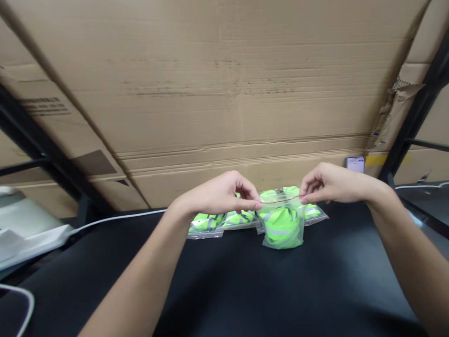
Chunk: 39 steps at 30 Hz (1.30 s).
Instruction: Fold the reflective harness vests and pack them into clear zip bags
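Note:
A clear zip bag with a red line along its top hangs between my two hands above the black table. Inside it lies a folded bundle of neon-green strap with silver-grey stripes. My left hand pinches the left end of the bag's top edge between thumb and fingers. At the right end of that edge, my right hand pinches the bag the same way. Behind it, several similar bags with green and grey contents lie in a row, partly hidden by my hands and the held bag.
A cardboard wall rises behind the black table. A phone leans against it at the right. White cable runs along the back left to a white power strip. Black metal posts flank both sides.

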{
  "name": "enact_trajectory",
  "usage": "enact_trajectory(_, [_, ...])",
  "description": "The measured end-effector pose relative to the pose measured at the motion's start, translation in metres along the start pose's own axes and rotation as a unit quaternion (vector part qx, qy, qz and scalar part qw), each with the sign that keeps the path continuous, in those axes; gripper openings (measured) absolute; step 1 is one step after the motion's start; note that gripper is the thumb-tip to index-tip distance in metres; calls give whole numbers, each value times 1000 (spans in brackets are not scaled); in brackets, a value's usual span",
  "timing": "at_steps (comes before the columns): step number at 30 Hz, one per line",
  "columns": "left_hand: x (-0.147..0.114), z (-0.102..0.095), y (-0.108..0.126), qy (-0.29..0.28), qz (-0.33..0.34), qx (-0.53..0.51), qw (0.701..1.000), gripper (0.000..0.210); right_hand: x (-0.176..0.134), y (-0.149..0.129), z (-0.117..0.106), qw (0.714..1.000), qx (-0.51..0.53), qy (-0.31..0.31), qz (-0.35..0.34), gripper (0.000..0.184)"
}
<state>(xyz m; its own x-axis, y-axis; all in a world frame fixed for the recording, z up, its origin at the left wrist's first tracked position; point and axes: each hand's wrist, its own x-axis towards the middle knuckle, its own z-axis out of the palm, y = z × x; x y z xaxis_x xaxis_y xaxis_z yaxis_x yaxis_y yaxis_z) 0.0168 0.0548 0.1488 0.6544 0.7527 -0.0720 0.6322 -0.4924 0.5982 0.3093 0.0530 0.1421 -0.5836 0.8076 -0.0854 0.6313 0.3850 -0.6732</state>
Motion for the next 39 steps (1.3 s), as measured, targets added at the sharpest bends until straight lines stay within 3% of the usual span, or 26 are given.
enact_trajectory(3, [2,3,-1,21,-2,14,1000,25,0,-1,-1,999,-10,32,7,23])
enact_trajectory(8, [6,5,-6,46,-5,32,998,24,2,4,-1,999,-1,27,29,26])
enact_trajectory(17, [-4,0,3,58,33,82,994,21,2,-4,3,992,-88,47,-73,18])
enact_trajectory(25, [-5,4,14,73,39,95,992,16,1,-8,5,994,-85,44,-61,16])
enact_trajectory(31, [-6,6,19,48,29,128,990,20,0,-9,6,999,-31,26,-36,24])
enact_trajectory(39, [-5,11,10,32,33,178,983,21,-4,-10,5,999,-37,17,-32,20])
